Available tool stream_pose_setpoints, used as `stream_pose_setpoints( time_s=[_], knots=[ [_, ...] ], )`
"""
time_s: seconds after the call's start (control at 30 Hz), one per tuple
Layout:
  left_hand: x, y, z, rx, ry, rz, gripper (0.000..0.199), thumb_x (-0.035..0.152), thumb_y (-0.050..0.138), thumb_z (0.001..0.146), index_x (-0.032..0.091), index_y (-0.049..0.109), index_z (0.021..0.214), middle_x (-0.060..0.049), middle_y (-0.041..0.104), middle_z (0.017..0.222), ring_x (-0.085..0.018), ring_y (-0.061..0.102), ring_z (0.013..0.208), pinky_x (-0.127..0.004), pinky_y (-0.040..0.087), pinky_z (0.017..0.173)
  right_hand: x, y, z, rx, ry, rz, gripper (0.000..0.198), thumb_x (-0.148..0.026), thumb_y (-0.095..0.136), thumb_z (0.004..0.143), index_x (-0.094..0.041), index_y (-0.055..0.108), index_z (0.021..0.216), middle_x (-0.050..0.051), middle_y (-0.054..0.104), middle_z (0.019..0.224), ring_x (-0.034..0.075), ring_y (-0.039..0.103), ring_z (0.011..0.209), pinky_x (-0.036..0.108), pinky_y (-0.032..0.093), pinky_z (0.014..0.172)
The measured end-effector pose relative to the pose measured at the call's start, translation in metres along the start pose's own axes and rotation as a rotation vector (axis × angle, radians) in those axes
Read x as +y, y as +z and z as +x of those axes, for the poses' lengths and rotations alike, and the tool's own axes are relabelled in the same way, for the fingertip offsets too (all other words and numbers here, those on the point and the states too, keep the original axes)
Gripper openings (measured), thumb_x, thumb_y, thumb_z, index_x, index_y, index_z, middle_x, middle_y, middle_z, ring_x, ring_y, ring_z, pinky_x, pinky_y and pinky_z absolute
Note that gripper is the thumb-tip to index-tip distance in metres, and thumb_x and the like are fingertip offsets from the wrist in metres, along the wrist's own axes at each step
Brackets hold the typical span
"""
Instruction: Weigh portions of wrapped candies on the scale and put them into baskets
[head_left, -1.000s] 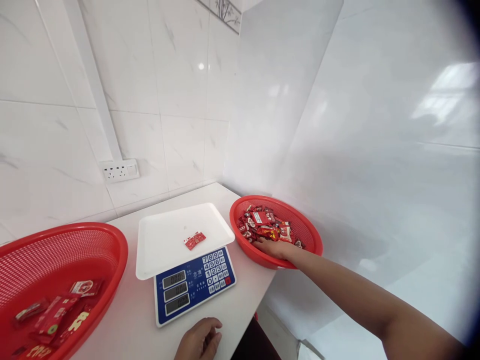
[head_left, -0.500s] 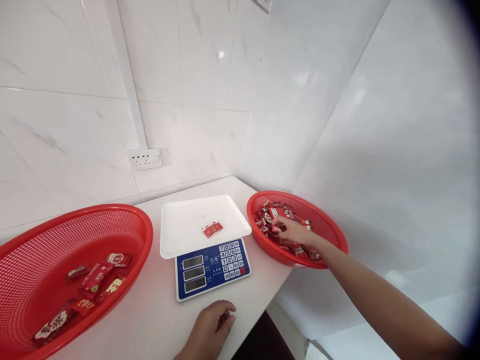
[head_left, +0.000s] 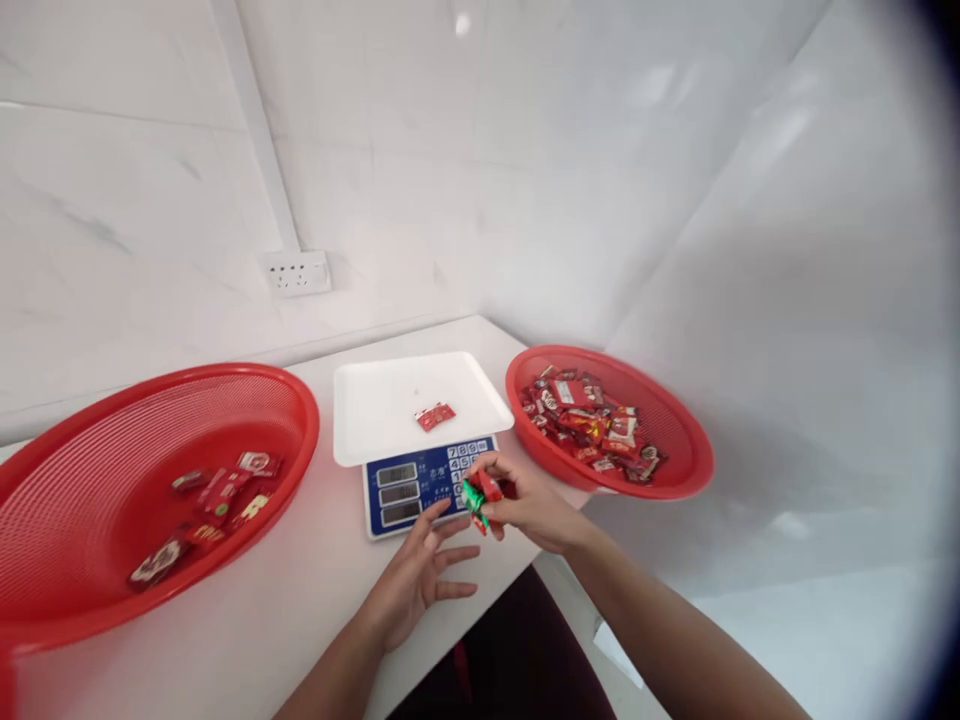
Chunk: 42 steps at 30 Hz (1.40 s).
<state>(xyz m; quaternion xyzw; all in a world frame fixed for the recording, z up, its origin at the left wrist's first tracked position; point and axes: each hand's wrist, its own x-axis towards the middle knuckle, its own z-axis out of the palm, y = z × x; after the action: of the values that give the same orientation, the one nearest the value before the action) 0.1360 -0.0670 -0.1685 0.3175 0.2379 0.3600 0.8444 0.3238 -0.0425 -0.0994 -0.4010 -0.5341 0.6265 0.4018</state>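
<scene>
Between the fingers of my right hand [head_left: 525, 503] are wrapped candies [head_left: 476, 502], red with a bright green part, held above the scale's keypad. My left hand [head_left: 424, 575] is open, fingers spread, just left of the candies and apart from them. Behind both hands stands the blue and white weighing scale [head_left: 397, 520], partly covered by my right hand. On its white tray [head_left: 375, 390] lies a small red and white packet [head_left: 435, 416]. The red basket [head_left: 682, 440] on the right holds a heap of wrapped candies [head_left: 577, 410].
A larger red basket [head_left: 90, 430] on the left has several wrapped snacks [head_left: 225, 490] inside. Both baskets and the scale rest on a white table [head_left: 300, 600] against the wall. A socket panel [head_left: 298, 273] is mounted above the table.
My right hand has come out of the right basket, carrying candies to above the scale's front. My left hand has risen from the table's front and spread its fingers. The view has tilted down.
</scene>
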Motion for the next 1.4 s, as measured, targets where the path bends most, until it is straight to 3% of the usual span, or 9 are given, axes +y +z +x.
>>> stream_pose_setpoints(
  time_s=[0.17, 0.33, 0.53, 0.73, 0.93, 1.13, 1.23, 1.33, 1.4],
  knots=[
    [-0.004, -0.01, 0.003, 0.088, -0.068, -0.101, 0.038, 0.047, 0.052, 0.084, 0.019, 0.054, 0.11, -0.007, 0.062, 0.096, -0.018, 0.062, 0.083, -0.037, 0.053, 0.076, 0.047, 0.047, 0.003, 0.025, 0.013, -0.245, 0.04, -0.01, 0.058, 0.067, -0.023, 0.053, 0.104, 0.0, 0.057, 0.095, 0.016, 0.056, 0.085, 0.034, 0.047, 0.078],
    [-0.001, -0.009, 0.005, 0.141, -0.145, -0.137, 0.042, 0.048, 0.042, 0.088, 0.016, 0.055, 0.112, -0.01, 0.064, 0.099, -0.019, 0.064, 0.083, -0.03, 0.055, 0.068, 0.055, 0.046, -0.004, 0.046, -0.103, -0.434, 0.057, -0.012, 0.063, 0.067, -0.026, 0.05, 0.121, 0.003, 0.051, 0.122, 0.02, 0.046, 0.114, 0.039, 0.033, 0.101],
    [0.001, -0.009, 0.004, 0.092, -0.098, -0.145, 0.035, 0.038, 0.049, 0.088, 0.022, 0.049, 0.119, -0.008, 0.063, 0.106, -0.018, 0.065, 0.083, -0.028, 0.056, 0.067, 0.046, 0.035, -0.019, 0.043, -0.003, -0.398, 0.058, -0.018, 0.058, 0.075, -0.029, 0.04, 0.13, 0.003, 0.043, 0.134, 0.02, 0.043, 0.12, 0.039, 0.041, 0.097],
    [0.001, -0.011, 0.004, 0.175, -0.082, -0.133, 0.036, 0.016, 0.068, 0.075, 0.019, 0.053, 0.107, -0.005, 0.065, 0.094, -0.016, 0.066, 0.08, -0.023, 0.054, 0.069, 0.043, 0.028, -0.022, 0.02, 0.036, -0.257, 0.051, -0.028, 0.049, 0.084, -0.026, 0.034, 0.132, 0.007, 0.045, 0.132, 0.021, 0.042, 0.121, 0.04, 0.047, 0.091],
    [0.001, -0.01, 0.005, 0.182, -0.065, -0.133, 0.034, 0.015, 0.073, 0.069, 0.017, 0.054, 0.097, -0.003, 0.065, 0.085, -0.012, 0.065, 0.072, -0.018, 0.052, 0.062, 0.046, 0.03, -0.016, 0.096, 0.02, -0.286, 0.04, -0.03, 0.056, 0.08, -0.024, 0.047, 0.119, 0.006, 0.055, 0.117, 0.02, 0.052, 0.109, 0.038, 0.049, 0.086],
    [0.001, -0.009, 0.005, 0.208, -0.053, -0.111, 0.03, 0.02, 0.075, 0.068, 0.018, 0.053, 0.089, 0.001, 0.063, 0.074, -0.007, 0.06, 0.06, -0.015, 0.049, 0.055, 0.038, 0.023, -0.007, 0.179, 0.009, -0.345, 0.032, -0.039, 0.047, 0.085, -0.019, 0.053, 0.109, 0.001, 0.058, 0.081, 0.01, 0.056, 0.059, 0.03, 0.052, 0.061],
    [0.002, -0.008, 0.005, 0.204, -0.062, -0.095, 0.031, 0.023, 0.075, 0.068, 0.018, 0.052, 0.088, 0.003, 0.06, 0.066, -0.006, 0.057, 0.055, -0.014, 0.048, 0.053, 0.024, 0.01, 0.011, 0.322, -0.024, -0.294, 0.039, -0.043, 0.053, 0.081, -0.018, 0.051, 0.11, -0.003, 0.052, 0.068, 0.01, 0.053, 0.053, 0.028, 0.051, 0.054],
    [0.002, -0.006, 0.005, 0.201, -0.074, -0.084, 0.033, 0.024, 0.077, 0.066, 0.017, 0.052, 0.087, 0.002, 0.06, 0.064, -0.006, 0.057, 0.055, -0.015, 0.047, 0.053, 0.004, -0.006, 0.035, 0.388, -0.14, -0.211, 0.052, -0.044, 0.056, 0.078, -0.021, 0.042, 0.122, 0.004, 0.056, 0.094, 0.014, 0.06, 0.072, 0.031, 0.053, 0.064],
    [0.003, -0.005, 0.004, 0.212, -0.078, -0.083, 0.034, 0.025, 0.078, 0.065, 0.017, 0.053, 0.087, 0.002, 0.06, 0.064, -0.006, 0.056, 0.054, -0.016, 0.047, 0.053, -0.006, -0.012, 0.047, 0.407, -0.207, -0.237, 0.062, -0.045, 0.056, 0.078, -0.025, 0.031, 0.132, 0.011, 0.044, 0.125, 0.016, 0.061, 0.083, 0.034, 0.054, 0.07]
  ],
)
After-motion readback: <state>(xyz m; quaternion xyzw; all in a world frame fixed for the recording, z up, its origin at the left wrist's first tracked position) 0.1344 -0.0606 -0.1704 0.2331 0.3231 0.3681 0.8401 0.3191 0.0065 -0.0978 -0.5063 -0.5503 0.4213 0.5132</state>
